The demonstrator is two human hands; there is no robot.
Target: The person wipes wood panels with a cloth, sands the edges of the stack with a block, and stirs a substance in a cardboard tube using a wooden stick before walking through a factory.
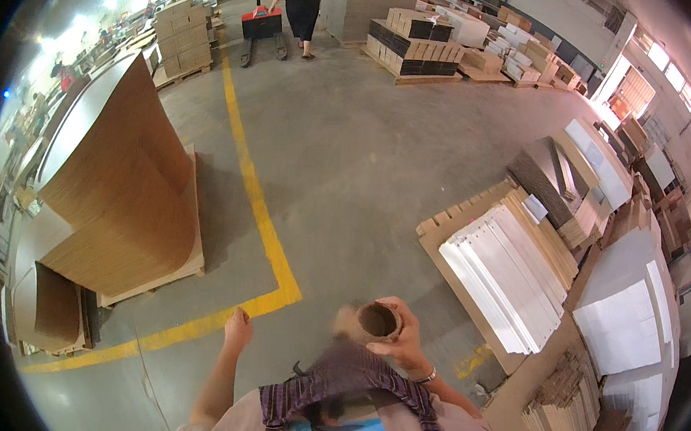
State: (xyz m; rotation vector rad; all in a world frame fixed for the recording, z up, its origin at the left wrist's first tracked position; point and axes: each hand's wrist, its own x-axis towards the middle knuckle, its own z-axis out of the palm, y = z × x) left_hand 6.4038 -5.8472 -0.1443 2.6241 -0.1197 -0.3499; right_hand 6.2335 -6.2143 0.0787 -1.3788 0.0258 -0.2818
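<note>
In front of my chest, my right hand point(403, 338) is wrapped round a brown roll of tape point(364, 322). The roll's hollow core faces up toward me, and its left side is smeared by motion. My left hand point(237, 332) hangs apart at my left side, its fingers curled closed with nothing seen in them. Below that hand is the grey floor with a yellow line. A striped strap garment point(342, 379) covers my light shirt.
Tall bent brown boards point(127, 192) stand on a pallet at left. At right lie stacked white panels point(505, 275) on cardboard. A yellow floor line point(253, 185) runs ahead. Farther off, a person point(300, 4) in black stands by a red pallet truck point(261, 24), near stacked cartons point(417, 48).
</note>
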